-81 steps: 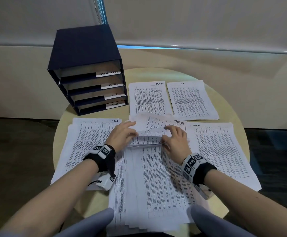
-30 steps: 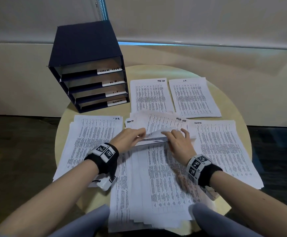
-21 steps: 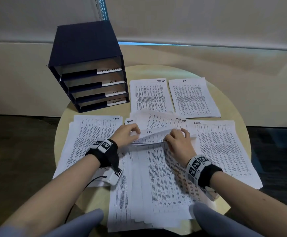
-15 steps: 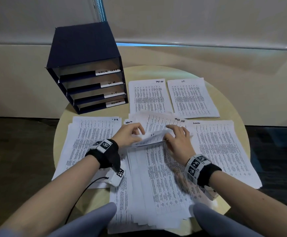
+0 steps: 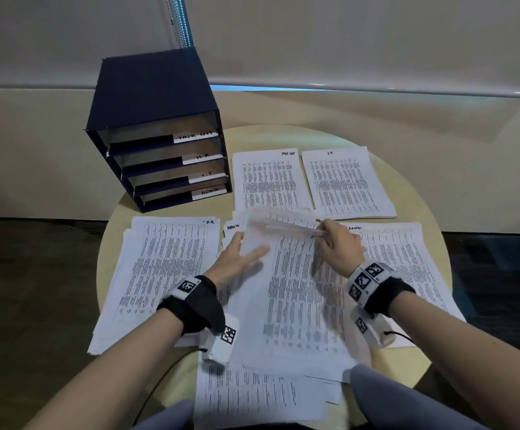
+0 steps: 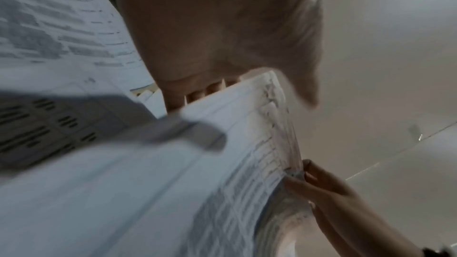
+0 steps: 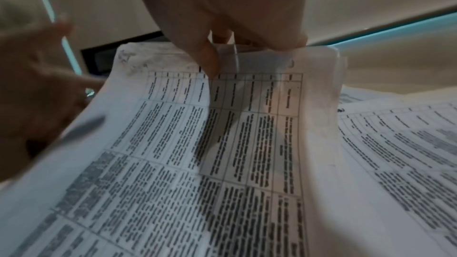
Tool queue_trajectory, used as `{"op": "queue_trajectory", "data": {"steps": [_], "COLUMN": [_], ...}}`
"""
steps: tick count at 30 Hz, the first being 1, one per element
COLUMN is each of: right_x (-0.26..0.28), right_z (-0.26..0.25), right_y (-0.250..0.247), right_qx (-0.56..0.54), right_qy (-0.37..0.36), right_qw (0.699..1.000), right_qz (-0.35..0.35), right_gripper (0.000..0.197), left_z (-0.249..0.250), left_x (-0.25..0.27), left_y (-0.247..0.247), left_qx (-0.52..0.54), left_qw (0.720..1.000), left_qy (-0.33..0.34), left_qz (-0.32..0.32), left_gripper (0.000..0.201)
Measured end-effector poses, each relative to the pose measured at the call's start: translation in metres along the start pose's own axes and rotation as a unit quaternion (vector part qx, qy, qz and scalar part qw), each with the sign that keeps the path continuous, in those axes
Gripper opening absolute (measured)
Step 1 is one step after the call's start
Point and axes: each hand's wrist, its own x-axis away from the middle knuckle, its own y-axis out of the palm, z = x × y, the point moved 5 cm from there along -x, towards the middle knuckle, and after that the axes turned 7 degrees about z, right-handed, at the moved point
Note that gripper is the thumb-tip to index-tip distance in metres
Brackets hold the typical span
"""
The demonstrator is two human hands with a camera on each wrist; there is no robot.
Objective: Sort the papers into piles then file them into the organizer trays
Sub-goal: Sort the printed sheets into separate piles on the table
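Right hand [image 5: 339, 246] pinches the far edge of the top sheet [image 5: 296, 293] on the unsorted stack at the tabletop's near edge; left hand [image 5: 240, 262], fingers straight, steadies its left margin. Thin paper, light and limp, likely buckles unless held by corner or edge.

Navy organizer [image 5: 150, 97], white labels; white papers [image 5: 302, 290], black tabular print; pale yellow table [image 5: 407, 193]; black wristbands [image 5: 199, 302]

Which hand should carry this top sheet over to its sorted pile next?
Probably the right hand: it already pinches the lifted sheet's top edge. The left hand lies open beside it, gripping nothing.
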Motion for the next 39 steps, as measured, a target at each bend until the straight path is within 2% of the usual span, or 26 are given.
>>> {"op": "queue_trajectory", "data": {"steps": [3, 5, 6, 7, 9, 10, 12, 13, 15, 18, 19, 21, 22, 25, 27, 30, 32, 34, 35, 38, 39], "right_x": [-0.004, -0.003, -0.001, 0.000, -0.003, -0.005, -0.013, -0.017, -0.027, -0.037, -0.038, -0.037, -0.035, -0.029, -0.031, -0.042, -0.051, -0.061, -0.064, -0.069, -0.069], "right_z": [-0.002, 0.003, 0.008, 0.013, 0.022, 0.023, 0.013, 0.004, -0.014, -0.038, -0.043, -0.048, -0.047, -0.047, -0.046, -0.045, -0.042, -0.037, -0.037, -0.031, -0.030], "right_y": [-0.011, -0.025, -0.032, -0.039, -0.046, -0.048, -0.053, -0.058, -0.070, -0.080, -0.078, -0.068, -0.061, -0.039, -0.028, -0.015, -0.010, -0.005, -0.002, 0.011, 0.016], "right_qx": [-0.080, -0.074, -0.085, -0.124, -0.276, -0.365, -0.493, -0.530, -0.573, -0.599, -0.592, -0.566, -0.558, -0.546, -0.540, -0.548, -0.546, -0.539, -0.537, -0.522, -0.515], "right_qy": [0.030, 0.055, 0.073, 0.098, 0.156, 0.178, 0.198, 0.190, 0.155, 0.092, 0.084, 0.089, 0.101, 0.143, 0.165, 0.192, 0.209, 0.229, 0.238, 0.252, 0.255], "right_qw": [0.996, 0.986, 0.977, 0.966, 0.932, 0.902, 0.843, 0.824, 0.803, 0.793, 0.800, 0.818, 0.823, 0.825, 0.824, 0.813, 0.809, 0.808, 0.808, 0.814, 0.818], "right_qz": [0.039, 0.140, 0.182, 0.203, 0.177, 0.147, 0.081, 0.067, 0.061, 0.061, 0.053, 0.039, 0.036, 0.037, 0.044, 0.050, 0.058, 0.058, 0.051, 0.038, 0.036], "right_gripper": [0.020, 0.023, 0.039, 0.058, 0.080, 0.076, 0.043, 0.031, 0.026, 0.027, 0.030, 0.037, 0.034, 0.030, 0.038, 0.047, 0.061, 0.056, 0.050, 0.031, 0.027], "left_z": [-0.017, -0.037, -0.031, -0.006, 0.038, 0.053, 0.084, 0.095, 0.111, 0.119, 0.116, 0.106, 0.099, 0.079, 0.066, 0.046, 0.038, 0.030, 0.026, 0.009, 0.004], "left_x": [-0.010, -0.035, -0.038, -0.023, -0.003, -0.001, 0.005, 0.005, 0.003, 0.003, 0.004, 0.004, 0.003, -0.003, -0.014, -0.036, -0.048, -0.061, -0.066, -0.083, -0.088], "left_y": [-0.002, -0.010, -0.013, -0.015, -0.022, -0.028, -0.040, -0.045, -0.047, -0.039, -0.034, -0.025, -0.021, -0.015, -0.018, -0.029, -0.037, -0.040, -0.038, -0.031, -0.030], "left_qx": [0.082, 0.125, 0.148, 0.175, 0.184, 0.187, 0.183, 0.172, 0.139, 0.092, 0.080, 0.049, 0.039, 0.041, 0.076, 0.154, 0.232, 0.274, 0.278, 0.266, 0.265], "left_qw": [0.995, 0.990, 0.987, 0.983, 0.980, 0.977, 0.967, 0.962, 0.953, 0.936, 0.932, 0.920, 0.917, 0.924, 0.935, 0.934, 0.922, 0.916, 0.918, 0.926, 0.926], "left_qy": [-0.020, -0.012, -0.006, 0.008, 0.044, 0.073, 0.140, 0.168, 0.215, 0.269, 0.276, 0.296, 0.298, 0.255, 0.188, 0.109, 0.089, 0.070, 0.056, 0.007, 0.003], "left_qz": [0.050, 0.058, 0.060, 0.061, 0.062, 0.076, 0.111, 0.128, 0.160, 0.209, 0.223, 0.252, 0.263, 0.281, 0.291, 0.303, 0.296, 0.284, 0.277, 0.267, 0.268], "left_gripper": [0.089, 0.090, 0.081, 0.066, 0.035, 0.027, 0.024, 0.025, 0.027, 0.052, 0.052, 0.033, 0.030, 0.048, 0.065, 0.076, 0.063, 0.041, 0.038, 0.057, 0.053]}}
